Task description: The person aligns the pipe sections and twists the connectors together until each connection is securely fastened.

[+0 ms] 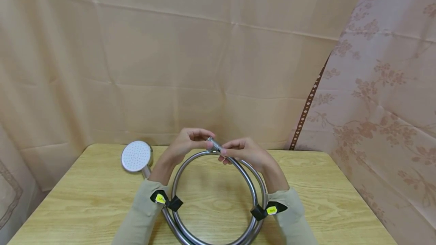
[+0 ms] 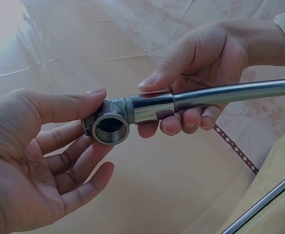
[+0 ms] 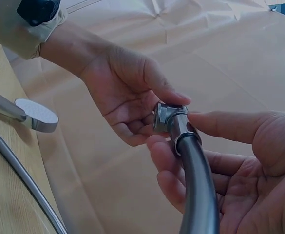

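Observation:
My left hand point(image 1: 185, 144) pinches a metal tee fitting point(image 2: 110, 127) between thumb and fingers; its threaded side opening shows in the left wrist view. Against the fitting sits the shiny end nut point(image 2: 152, 107) of a grey metal shower hose point(image 3: 196, 180). My right hand point(image 1: 248, 152) grips that nut, thumb on one side and fingers curled on the other. Fitting and nut meet end to end; how far the threads engage is hidden. From the hands the hose loops down in coils between the forearms.
A round shower head point(image 1: 136, 157) with a white face lies on the wooden table point(image 1: 306, 184), left of the left hand; the left forearm hides part of its handle. Beige cloth point(image 1: 163, 67) hangs behind the table, and a flowered curtain point(image 1: 385, 105) hangs at the right.

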`<state>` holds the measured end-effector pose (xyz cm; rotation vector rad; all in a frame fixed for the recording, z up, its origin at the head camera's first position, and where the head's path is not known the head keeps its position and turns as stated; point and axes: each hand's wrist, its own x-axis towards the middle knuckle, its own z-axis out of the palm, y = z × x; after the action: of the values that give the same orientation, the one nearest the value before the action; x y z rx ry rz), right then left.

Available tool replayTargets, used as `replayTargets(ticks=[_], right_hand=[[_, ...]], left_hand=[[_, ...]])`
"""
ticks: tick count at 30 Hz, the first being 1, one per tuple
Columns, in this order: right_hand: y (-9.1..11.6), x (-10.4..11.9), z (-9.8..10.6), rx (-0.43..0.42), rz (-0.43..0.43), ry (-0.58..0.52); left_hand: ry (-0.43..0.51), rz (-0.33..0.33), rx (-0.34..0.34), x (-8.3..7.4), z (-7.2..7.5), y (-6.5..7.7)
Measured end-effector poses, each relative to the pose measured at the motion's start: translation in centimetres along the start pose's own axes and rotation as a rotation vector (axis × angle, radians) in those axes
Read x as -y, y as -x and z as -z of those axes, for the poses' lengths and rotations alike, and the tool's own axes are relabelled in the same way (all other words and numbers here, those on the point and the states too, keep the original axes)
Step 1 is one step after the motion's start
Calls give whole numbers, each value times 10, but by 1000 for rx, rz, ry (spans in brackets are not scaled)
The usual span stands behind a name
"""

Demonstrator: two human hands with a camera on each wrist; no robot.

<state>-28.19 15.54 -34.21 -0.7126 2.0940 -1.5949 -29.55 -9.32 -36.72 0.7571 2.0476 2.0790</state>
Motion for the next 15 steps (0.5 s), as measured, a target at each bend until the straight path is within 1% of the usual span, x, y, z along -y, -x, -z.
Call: replayTargets(ticks=[7,11,15], right_hand=[[3,1,2,9,18,52],[6,3,4,-7,24,88],[7,3,8,-23,0,122]], left_hand=[[-12,19,-35,2,0,0],[-18,25,-48,2,1,0],[-27,28,-59,2,4,0]])
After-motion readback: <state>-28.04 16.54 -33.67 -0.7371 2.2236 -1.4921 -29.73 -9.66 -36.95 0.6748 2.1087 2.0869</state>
